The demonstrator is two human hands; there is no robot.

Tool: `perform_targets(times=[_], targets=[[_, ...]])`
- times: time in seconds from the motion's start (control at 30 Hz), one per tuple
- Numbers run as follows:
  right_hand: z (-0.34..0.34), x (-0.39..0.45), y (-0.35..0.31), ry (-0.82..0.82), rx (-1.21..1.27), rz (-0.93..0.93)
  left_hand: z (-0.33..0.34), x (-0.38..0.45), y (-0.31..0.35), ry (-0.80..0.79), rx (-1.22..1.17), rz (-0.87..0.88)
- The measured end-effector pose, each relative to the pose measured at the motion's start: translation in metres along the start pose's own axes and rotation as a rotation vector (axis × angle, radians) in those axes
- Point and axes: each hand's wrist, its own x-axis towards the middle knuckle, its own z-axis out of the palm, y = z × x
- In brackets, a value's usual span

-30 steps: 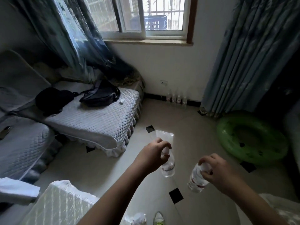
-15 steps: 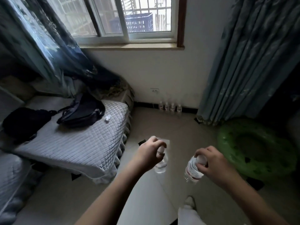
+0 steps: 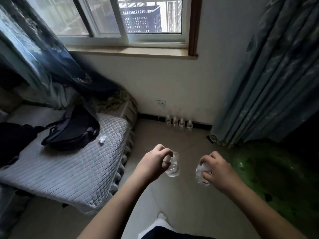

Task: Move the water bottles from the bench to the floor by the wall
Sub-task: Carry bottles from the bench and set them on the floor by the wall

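Clear plastic bottles (image 3: 172,167) — one gripped per hand (image 3: 152,163).

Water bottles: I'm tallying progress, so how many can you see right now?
6. Four bottles stand in a row on the floor against the wall. One bottle hangs from the left hand, another from the right hand. Others may be out of view.

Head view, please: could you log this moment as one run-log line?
left hand: holds bottle by cap | right hand: holds second bottle | four bottles at wall | phase: carrying
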Motion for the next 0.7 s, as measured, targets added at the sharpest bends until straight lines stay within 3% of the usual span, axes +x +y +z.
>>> perform_targets(times=[0.2,0.37,0.53,0.7], targets=[[0.000,0.108,-0.003,-0.081,-0.081,0.031,0.000,0.096,-0.060,0.000,-0.071,-0.001],[0.003,0.192,-0.013,-0.151,-0.054,0.132,-0.007,0.181,-0.114,-0.098,-0.095,0.017],[-0.008,0.259,-0.012,-0.104,-0.027,0.265,-0.012,0.257,-0.158,-0.128,-0.061,0.063],[-0.008,0.316,0.003,-0.054,-0.071,0.278,-0.004,0.323,-0.179,-0.081,-0.045,0.068]])
